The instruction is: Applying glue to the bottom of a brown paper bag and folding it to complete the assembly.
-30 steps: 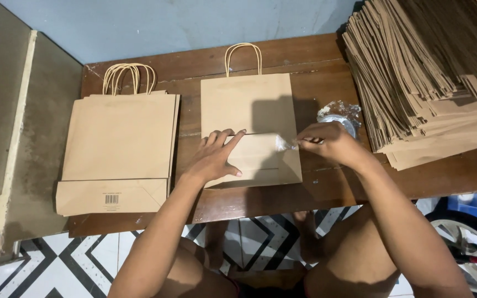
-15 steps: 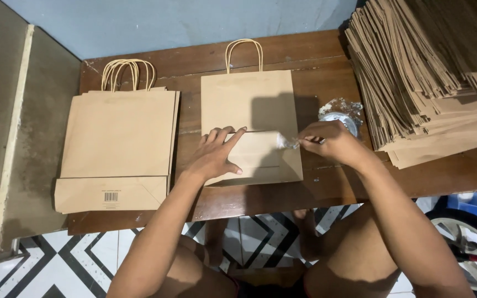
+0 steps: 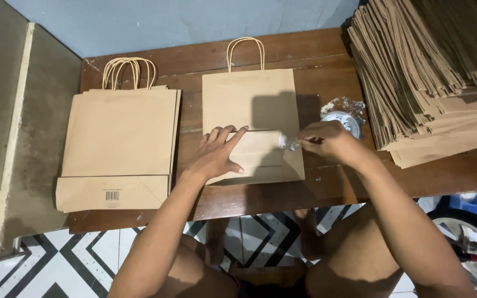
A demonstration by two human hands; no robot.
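Barely anything has shifted: left hand [image 3: 215,156] still lies flat, open, pinning the bag [image 3: 251,118] mid-table, right hand [image 3: 327,142] pinches a glue applicator [image 3: 289,143] at its flap, where glue could smear.

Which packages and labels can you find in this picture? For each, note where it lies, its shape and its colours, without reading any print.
Paper bag: table centre, flat, brown, loop handles; left hand presses its folded bottom, right hand at its edge.
Bag pile: table's left, brown, flat, rectangular.
Barcode label: pile's bottom flap, small, black stripes.
Unfinished bag stack: right, tall, brown.
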